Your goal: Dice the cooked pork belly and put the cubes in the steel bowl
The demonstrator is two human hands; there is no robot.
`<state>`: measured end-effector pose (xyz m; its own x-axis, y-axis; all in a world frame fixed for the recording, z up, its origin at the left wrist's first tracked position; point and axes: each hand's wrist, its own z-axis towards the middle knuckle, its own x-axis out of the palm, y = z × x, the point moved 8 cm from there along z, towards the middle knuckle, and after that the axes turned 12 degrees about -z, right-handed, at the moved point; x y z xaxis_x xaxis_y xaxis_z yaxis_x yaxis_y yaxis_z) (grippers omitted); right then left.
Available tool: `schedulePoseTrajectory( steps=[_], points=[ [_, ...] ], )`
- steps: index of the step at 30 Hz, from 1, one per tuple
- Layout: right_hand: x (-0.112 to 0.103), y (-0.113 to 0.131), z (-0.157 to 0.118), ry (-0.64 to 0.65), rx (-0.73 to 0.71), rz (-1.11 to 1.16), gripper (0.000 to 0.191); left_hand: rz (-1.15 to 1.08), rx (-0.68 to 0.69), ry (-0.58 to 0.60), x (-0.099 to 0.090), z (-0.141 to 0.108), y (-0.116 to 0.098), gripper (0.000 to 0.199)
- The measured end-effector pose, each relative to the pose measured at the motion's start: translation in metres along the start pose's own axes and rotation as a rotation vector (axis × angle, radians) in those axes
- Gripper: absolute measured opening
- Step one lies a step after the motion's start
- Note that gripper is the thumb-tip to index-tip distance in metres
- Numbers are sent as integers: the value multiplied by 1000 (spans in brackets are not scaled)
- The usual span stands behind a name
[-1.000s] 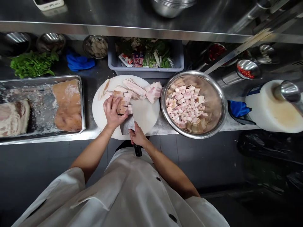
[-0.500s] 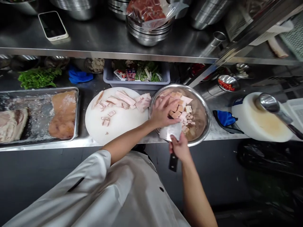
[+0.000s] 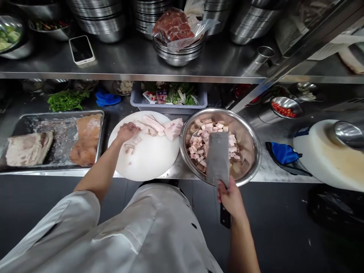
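Observation:
My left hand (image 3: 127, 132) is at the left part of the round white cutting board (image 3: 148, 163), its fingers curled down over pork strips and partly hiding them. More pale pork strips (image 3: 152, 123) and a few small cut bits (image 3: 129, 148) lie beside it. In my right hand (image 3: 231, 197) is a cleaver (image 3: 218, 155), gripped by its black handle, with the broad blade above the near side of a steel bowl (image 3: 254, 155). Diced pork (image 3: 200, 142) is heaped in the bowl, partly covered by the blade.
A metal tray (image 3: 61, 151) with pork slabs sits at the left. Behind the board stands a grey bin (image 3: 170, 108) of scraps. Blue cloth (image 3: 284, 152) and a white tub (image 3: 318, 151) are right of the bowl. A steel shelf (image 3: 127, 62) carrying stacked bowls and a phone spans the back.
My left hand has left the bowl and moved left onto the cutting board. The cleaver blade now points away from me over the bowl, and the diced pork lies loose in it.

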<state>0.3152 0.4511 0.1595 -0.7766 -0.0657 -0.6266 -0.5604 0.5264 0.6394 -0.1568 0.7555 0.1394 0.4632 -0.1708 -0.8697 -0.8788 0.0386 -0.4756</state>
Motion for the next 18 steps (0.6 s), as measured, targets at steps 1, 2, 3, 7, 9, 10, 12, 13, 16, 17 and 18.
schedulePoseTrajectory(
  steps=[1, 2, 3, 7, 9, 10, 12, 13, 16, 17, 18],
  points=[
    [15, 14, 1, 38, -64, -22, 28, -2, -9, 28, 8, -6, 1, 29],
    [28, 31, 2, 66, -142, -74, 27, -2, -11, 56, 17, -13, -1, 28],
    [41, 50, 3, 82, -230, -145, 26, -5, -2, 74, 26, -19, -7, 28],
    [90, 111, 12, 136, -439, -490, 30, -12, 45, -18, 40, -30, -36, 51],
    [109, 124, 19, 179, -420, -622, 30, 12, 112, -15, 46, -26, -54, 60],
    [116, 128, 22, 196, -407, -659, 31, 32, 153, 21, 51, -23, -62, 57],
    [126, 128, 25, 224, -387, -659, 33, 64, 223, 119, 57, -21, -72, 45],
    [129, 125, 26, 249, -374, -619, 35, 57, 254, 158, 56, -23, -72, 42],
    [142, 99, 24, 421, -296, -379, 40, -80, 315, 109, 24, -36, -51, 40],
    [149, 88, 22, 494, -256, -284, 41, -147, 312, 36, 6, -43, -36, 38],
    [156, 79, 20, 560, -214, -196, 43, -211, 288, -53, -12, -50, -17, 36]
  ],
)
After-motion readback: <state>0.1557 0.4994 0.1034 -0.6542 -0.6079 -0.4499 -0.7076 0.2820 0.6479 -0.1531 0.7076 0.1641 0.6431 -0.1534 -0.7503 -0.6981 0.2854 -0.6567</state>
